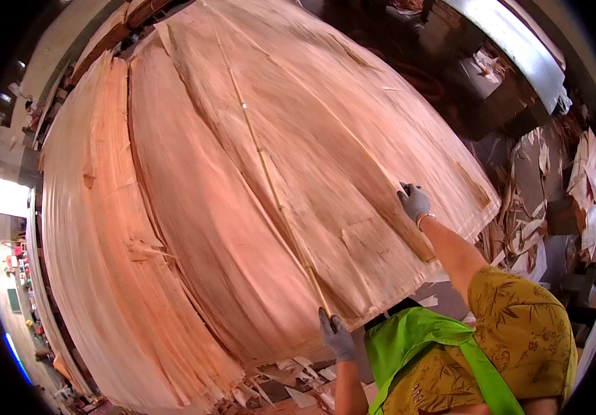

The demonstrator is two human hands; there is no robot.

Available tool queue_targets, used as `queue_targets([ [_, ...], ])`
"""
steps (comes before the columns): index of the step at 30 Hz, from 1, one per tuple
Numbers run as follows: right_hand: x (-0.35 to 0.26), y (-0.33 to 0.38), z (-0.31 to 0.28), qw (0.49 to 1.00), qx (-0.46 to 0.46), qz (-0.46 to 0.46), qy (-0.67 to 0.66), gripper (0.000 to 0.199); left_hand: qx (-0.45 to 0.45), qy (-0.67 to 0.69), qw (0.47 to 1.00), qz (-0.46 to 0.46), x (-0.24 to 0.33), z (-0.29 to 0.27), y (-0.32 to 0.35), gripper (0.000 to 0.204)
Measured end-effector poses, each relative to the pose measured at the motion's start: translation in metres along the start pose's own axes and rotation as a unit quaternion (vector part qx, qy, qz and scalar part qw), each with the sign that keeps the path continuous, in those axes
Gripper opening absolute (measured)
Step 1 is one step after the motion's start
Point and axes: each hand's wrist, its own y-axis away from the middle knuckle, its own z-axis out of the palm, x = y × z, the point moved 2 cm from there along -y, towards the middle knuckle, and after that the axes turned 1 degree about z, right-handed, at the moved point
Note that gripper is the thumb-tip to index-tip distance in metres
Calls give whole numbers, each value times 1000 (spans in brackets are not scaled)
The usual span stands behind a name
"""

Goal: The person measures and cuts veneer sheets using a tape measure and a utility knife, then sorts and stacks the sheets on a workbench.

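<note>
A tall stack of thin reddish-brown wood veneer sheets (242,173) fills most of the view. A long thin yellow stick (270,180) lies across the top sheet, running from the near edge toward the far end. My left hand (337,337), in a grey glove, grips the near end of that stick at the stack's front edge. My right hand (415,203), also grey-gloved, reaches out to the right part of the top sheet with its fingers curled on the veneer. A green apron (415,339) and yellow patterned sleeve (526,325) show at the lower right.
Torn veneer scraps (519,221) are heaped on the floor to the right of the stack, and more bits (291,377) lie below its front edge. A dark machine or bench (491,83) stands at the upper right. A bright doorway (4,197) is at the far left.
</note>
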Motion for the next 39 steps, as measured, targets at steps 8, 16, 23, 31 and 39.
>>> queue_targets([
  [8,6,-47,26,997,-17,-41,64,36,-6,-12,998,-54,-15,18,-15,51],
  [16,-23,-65,36,971,-164,-166,44,27,11,-40,998,-43,-39,29,-28,50],
  [23,-180,30,-4,889,-335,-309,-48,21,28,-230,965,-124,-72,22,-22,39],
  [31,-366,204,147,790,-406,-458,45,33,18,-42,959,-278,-175,-6,31,34],
  [39,-353,244,228,718,-530,-448,-42,33,111,121,934,-318,-194,-10,65,29],
])
